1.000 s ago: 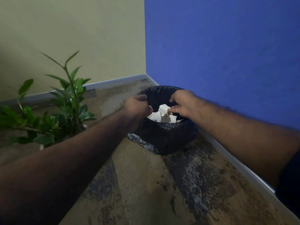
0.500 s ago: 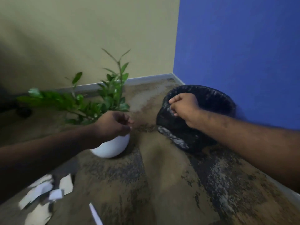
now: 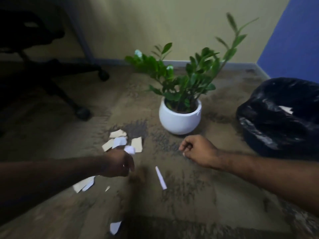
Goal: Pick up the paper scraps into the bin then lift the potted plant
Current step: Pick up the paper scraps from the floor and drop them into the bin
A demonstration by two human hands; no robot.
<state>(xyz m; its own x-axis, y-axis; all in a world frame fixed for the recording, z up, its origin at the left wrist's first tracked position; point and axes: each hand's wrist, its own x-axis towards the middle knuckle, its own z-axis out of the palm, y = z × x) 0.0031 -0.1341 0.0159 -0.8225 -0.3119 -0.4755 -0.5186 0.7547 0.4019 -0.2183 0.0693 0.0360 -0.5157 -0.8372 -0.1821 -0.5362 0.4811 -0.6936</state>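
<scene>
Several white and beige paper scraps (image 3: 119,140) lie on the carpet in front of the potted plant (image 3: 179,118), a green leafy plant in a round white pot. My left hand (image 3: 119,163) hovers at the near edge of that pile, fingers curled down, a small crumpled scrap (image 3: 129,150) at its fingertips. Blur hides whether it grips it. My right hand (image 3: 198,152) is a loose fist low over the carpet, below the pot, with nothing visible in it. A narrow folded strip (image 3: 160,177) lies between my hands. The bin (image 3: 276,131), lined with a black bag, stands at right with paper inside.
More scraps (image 3: 84,184) lie under my left wrist, and one scrap (image 3: 115,227) lies near the bottom edge. A black office chair (image 3: 51,75) on castors stands at the left. A beige wall runs behind, and a blue wall (image 3: 296,40) stands behind the bin.
My view has swung left from the bin to the scraps. Both hands left the bin rim and dropped toward the floor, the left one reaching the scrap pile.
</scene>
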